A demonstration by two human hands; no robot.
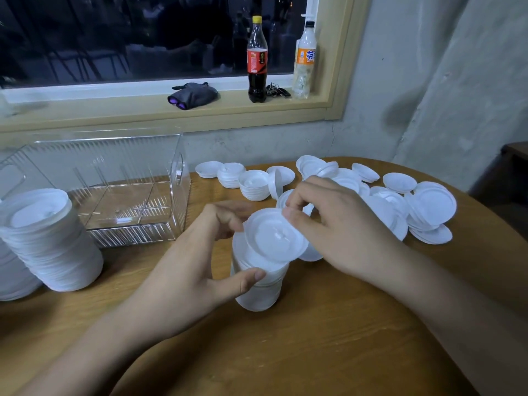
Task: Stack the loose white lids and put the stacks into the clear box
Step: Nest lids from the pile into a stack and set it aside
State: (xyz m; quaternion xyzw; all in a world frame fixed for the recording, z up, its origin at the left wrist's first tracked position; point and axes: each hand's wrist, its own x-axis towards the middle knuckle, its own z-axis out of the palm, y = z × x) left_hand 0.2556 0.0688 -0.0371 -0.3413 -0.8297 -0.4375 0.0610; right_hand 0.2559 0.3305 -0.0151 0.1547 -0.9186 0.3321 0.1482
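Observation:
My left hand [197, 267] grips a stack of white lids [258, 290] at the middle of the table, thumb in front and fingers behind. My right hand [331, 224] pinches a single white lid [274, 235] by its far rim and holds it tilted on top of that stack. Several loose lids [428, 207] lie in a heap at the right. Short stacks [253, 185] stand behind my hands. The clear box [128, 195] sits at the back left with nothing in it. Tall lid stacks [51, 241] lean at the far left.
The round wooden table [314, 338] meets a grey wall. On the window sill stand a cola bottle [257, 61], an orange soda bottle [305, 61] and a dark pouch [193, 95]. A dark piece of furniture [514, 155] is at the right edge.

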